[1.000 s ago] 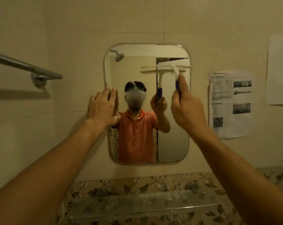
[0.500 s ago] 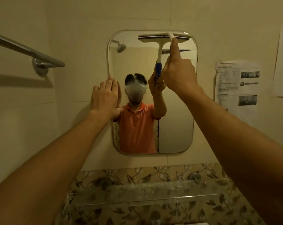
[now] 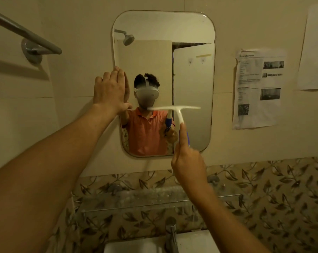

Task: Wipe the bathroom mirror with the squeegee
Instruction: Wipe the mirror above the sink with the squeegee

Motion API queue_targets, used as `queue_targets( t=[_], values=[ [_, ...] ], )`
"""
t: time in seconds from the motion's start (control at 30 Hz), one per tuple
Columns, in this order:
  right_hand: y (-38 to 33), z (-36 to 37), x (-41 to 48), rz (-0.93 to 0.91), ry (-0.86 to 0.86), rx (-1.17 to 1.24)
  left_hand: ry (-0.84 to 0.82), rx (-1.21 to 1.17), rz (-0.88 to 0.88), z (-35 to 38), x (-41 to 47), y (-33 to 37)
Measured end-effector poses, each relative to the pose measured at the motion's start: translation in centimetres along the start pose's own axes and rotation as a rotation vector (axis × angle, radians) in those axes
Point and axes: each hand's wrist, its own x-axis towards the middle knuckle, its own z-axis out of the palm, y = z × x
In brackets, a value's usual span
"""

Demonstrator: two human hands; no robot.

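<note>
The squeegee (image 3: 174, 108) has come down the mirror (image 3: 191, 79). Half a second ago its white blade was at the top edge. Now it lies across the glass a bit below the middle, and it looks blurred. The right hand (image 3: 189, 165) grips the blue handle near the mirror's bottom edge, with one finger straight along it. The left hand (image 3: 110, 90) has stayed flat on the mirror's left edge, fingers straight. A tap (image 3: 171, 232) stands below.

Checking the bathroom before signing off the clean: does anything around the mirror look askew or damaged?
The printed sheet on the wall right of the mirror is wrinkled and hangs slightly crooked, with its edges curling off the wall. Nothing else stands out.
</note>
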Motion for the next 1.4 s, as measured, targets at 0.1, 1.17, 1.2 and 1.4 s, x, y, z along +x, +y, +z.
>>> queue_targets(
  t=[0.1,1.17,1.2,1.4],
  values=[
    [1.4,1.9,-4.8,0.043,-0.090,0.004,-0.010,0.003,-0.005,-0.1,0.0,0.1],
    [-7.4,-13.5,22.8,0.229,0.249,0.209,-0.085,0.063,-0.003,-1.4,0.3,0.4],
    [-7.3,-13.2,22.6,0.228,0.253,0.208,-0.081,0.062,-0.001,-1.3,0.3,0.3],
    [-7.5,-11.2,18.8,0.221,0.205,0.186,-0.053,0.059,0.008,-1.1,0.3,0.1]
  ],
)
